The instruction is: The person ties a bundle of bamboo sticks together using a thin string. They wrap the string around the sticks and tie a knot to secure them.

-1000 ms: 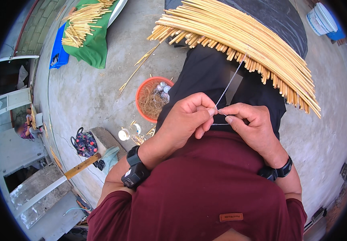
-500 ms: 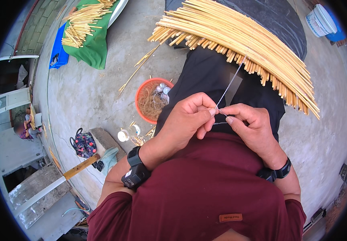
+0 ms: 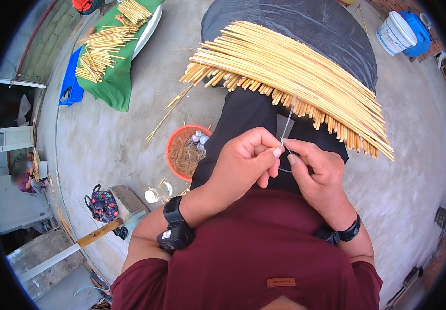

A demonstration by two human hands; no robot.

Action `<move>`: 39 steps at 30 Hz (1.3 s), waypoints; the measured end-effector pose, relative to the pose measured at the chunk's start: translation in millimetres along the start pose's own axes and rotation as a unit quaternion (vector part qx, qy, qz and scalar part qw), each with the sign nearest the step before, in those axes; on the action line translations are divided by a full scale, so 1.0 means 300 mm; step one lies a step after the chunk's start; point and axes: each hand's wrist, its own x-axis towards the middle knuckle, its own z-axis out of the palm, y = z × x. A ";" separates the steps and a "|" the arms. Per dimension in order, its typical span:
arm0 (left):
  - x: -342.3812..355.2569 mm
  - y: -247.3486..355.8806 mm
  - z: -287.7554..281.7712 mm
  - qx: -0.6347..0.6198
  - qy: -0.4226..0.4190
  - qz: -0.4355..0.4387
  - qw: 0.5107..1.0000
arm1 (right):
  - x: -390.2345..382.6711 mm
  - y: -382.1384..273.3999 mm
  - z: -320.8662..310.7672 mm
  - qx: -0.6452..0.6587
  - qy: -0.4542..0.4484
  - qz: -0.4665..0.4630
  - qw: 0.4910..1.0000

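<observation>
A mat-like row of straw-coloured reed stalks [image 3: 295,75] lies across my lap and a black-covered surface [image 3: 305,26]. From its near edge a thin pale string [image 3: 289,119] runs down to my fingers. My left hand [image 3: 246,157] pinches the string between thumb and forefinger, its other fingers curled. Close beside it, my right hand [image 3: 318,168] holds the string at its thumb and forefinger, the fingertips of both hands almost touching. A loose length of string loops below the fingers. Whether a knot sits between the fingertips is too small to tell.
An orange basket [image 3: 168,155] with tangled fibre and shiny balls stands left of my legs. Near it are a glass jar [image 3: 160,192] and a patterned bag [image 3: 104,205]. More stalks [image 3: 101,49] lie on green cloth [image 3: 120,82]. A white bucket [image 3: 396,33] stands far right.
The whole view has shifted, with the stalks lower in it. My hands are closer to the stalks, and the string between looks shorter. Both hands keep pinching the string.
</observation>
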 end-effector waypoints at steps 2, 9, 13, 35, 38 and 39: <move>0.018 0.015 0.022 0.004 -0.001 0.005 1.000 | 0.010 -0.012 -0.024 -0.013 0.024 -0.008 1.000; 0.076 0.061 0.079 -0.020 -0.007 0.063 0.998 | 0.022 -0.037 -0.127 -0.017 0.046 -0.007 0.999; 0.107 0.058 0.130 -0.013 -0.019 0.103 0.994 | 0.023 -0.023 -0.152 0.004 0.049 0.013 0.999; 0.267 -0.009 0.246 -0.056 -0.057 -0.058 0.995 | -0.034 0.099 -0.492 -0.002 -0.131 0.112 0.985; 0.281 -0.015 0.249 -0.065 -0.079 -0.079 0.992 | -0.123 0.099 -0.516 -0.011 -0.144 0.124 0.982; 0.284 -0.017 0.249 -0.065 -0.091 -0.083 0.990 | -0.156 0.103 -0.514 -0.010 -0.124 0.124 0.984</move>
